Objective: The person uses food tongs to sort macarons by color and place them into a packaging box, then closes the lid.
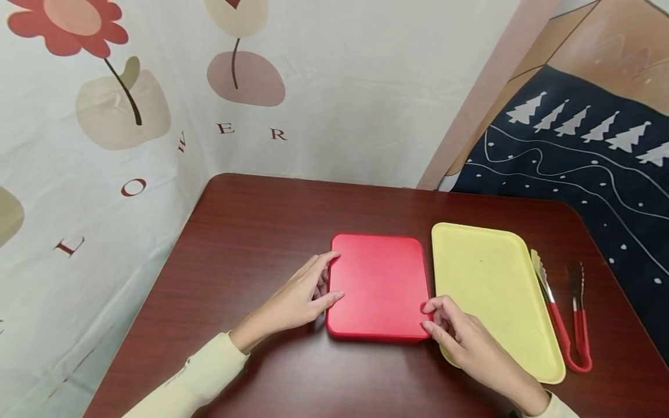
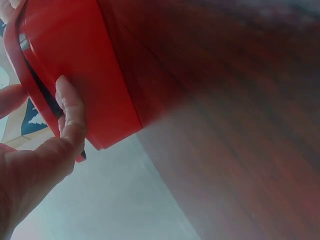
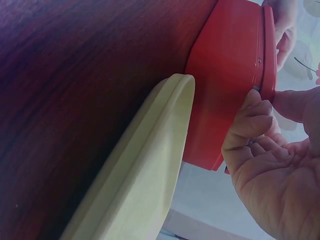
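A square red box [image 2: 75, 65] with a flat red lid [image 1: 378, 284] sits on the table. My left hand [image 1: 298, 296] holds the lid's left edge, thumb and index fingertip on top, other fingers curled underneath. In the left wrist view, a dark gap shows between lid and box on that side. At the near right corner my right hand [image 1: 470, 342] pinches the lid's rim between thumb and fingers. From the right wrist, the lid [image 3: 270, 50] lies close along the box wall, with only a narrow seam. What the box contains is hidden.
A shallow yellow tray [image 1: 481, 278] lies right of the box, partly under my right hand. Beyond it are tongs [image 1: 561, 334] with red handles. The dark wooden table [image 1: 251, 232] meets printed curtains [image 1: 355, 116] at its left and far edges.
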Demonstrator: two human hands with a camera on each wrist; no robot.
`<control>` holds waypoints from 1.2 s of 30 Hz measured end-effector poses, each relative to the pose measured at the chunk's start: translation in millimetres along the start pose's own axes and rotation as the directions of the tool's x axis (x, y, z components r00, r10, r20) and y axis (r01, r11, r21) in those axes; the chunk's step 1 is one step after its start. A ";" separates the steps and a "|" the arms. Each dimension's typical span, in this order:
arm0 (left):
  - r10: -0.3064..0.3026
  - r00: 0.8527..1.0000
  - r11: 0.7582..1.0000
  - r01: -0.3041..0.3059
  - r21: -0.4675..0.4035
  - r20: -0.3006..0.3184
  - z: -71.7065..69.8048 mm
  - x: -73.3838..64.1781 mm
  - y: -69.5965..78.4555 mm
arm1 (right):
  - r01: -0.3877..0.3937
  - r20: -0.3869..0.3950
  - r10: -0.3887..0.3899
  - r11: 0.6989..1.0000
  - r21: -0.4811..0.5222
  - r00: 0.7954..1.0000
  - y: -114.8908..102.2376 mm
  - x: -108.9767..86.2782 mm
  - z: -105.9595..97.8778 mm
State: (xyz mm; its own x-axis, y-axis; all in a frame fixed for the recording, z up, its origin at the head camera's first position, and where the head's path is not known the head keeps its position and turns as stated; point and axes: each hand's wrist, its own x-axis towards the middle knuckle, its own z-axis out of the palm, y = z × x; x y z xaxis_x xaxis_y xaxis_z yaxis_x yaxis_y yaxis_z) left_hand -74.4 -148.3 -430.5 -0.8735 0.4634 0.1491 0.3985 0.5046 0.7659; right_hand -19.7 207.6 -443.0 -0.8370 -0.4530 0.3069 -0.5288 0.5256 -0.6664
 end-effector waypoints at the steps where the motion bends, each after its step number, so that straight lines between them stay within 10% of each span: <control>1: -0.007 1.000 1.000 0.007 -0.001 0.005 0.3 -0.5 -0.7 | -0.001 0.000 0.001 1.000 0.000 1.000 0.1 0.2 0.3; 11: 0.017 1.000 1.000 -0.017 -0.010 0.020 6.2 0.1 -10.6 | -0.055 0.014 0.055 0.997 0.048 0.998 2.4 -5.2 7.2; 16: -0.103 0.993 0.984 0.111 -0.140 0.064 3.5 -2.4 -11.6 | -0.111 0.037 0.107 0.986 0.124 0.994 4.8 1.5 4.4; 24: -0.206 0.964 0.958 0.234 -0.164 0.171 -7.7 11.4 -16.8 | -0.478 0.205 0.434 0.827 0.297 0.878 23.7 43.3 -10.0; 36: -0.269 0.918 0.840 0.371 -0.395 0.290 -14.8 26.5 -22.6 | -0.515 0.367 0.398 0.796 0.318 0.841 37.1 75.5 -23.8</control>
State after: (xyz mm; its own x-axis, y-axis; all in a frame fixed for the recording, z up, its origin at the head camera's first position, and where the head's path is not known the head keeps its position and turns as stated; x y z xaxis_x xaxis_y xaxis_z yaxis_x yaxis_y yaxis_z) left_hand -110.6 -158.2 -434.6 -0.8281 0.5014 -0.2507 -0.0999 0.3081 0.9461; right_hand -105.9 210.0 -428.4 -0.8627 -0.4360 -0.2562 0.0549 0.4229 -0.9045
